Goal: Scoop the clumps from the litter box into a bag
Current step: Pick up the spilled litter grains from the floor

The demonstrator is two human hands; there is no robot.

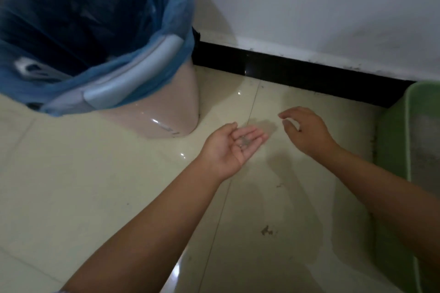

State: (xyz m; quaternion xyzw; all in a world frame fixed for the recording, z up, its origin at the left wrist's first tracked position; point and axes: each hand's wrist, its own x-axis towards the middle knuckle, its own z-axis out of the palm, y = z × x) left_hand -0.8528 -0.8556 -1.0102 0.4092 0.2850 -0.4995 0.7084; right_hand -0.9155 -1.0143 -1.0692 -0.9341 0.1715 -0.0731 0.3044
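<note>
While we are crouching over the tiled floor (95,185), we are holding our left hand (232,147) flat and palm-up just to the right of the bin (147,112), cradling a few grey litter grains (244,143) in its cupped fingers rather than clenching them. Our right hand (307,131) is hovering further right of the bin, fingers loosely curled and pinching toward nothing we can make out; we cannot tell whether a grain sits between its fingertips. The blue bag (133,74) is lining the bin, its mouth gaping. The green litter box (409,126) is lying well to the right of the bin, against the black baseboard (285,66).

We are judging the risk this way: the grains are resting loose on an unclosed palm, so any tilt on the way to the bag would scatter them back over the floor.

The litter box is cut off by the frame edge, so any clumps inside are not showing. No scoop is in view, and the bag's depths are too dark and blurred to read.
</note>
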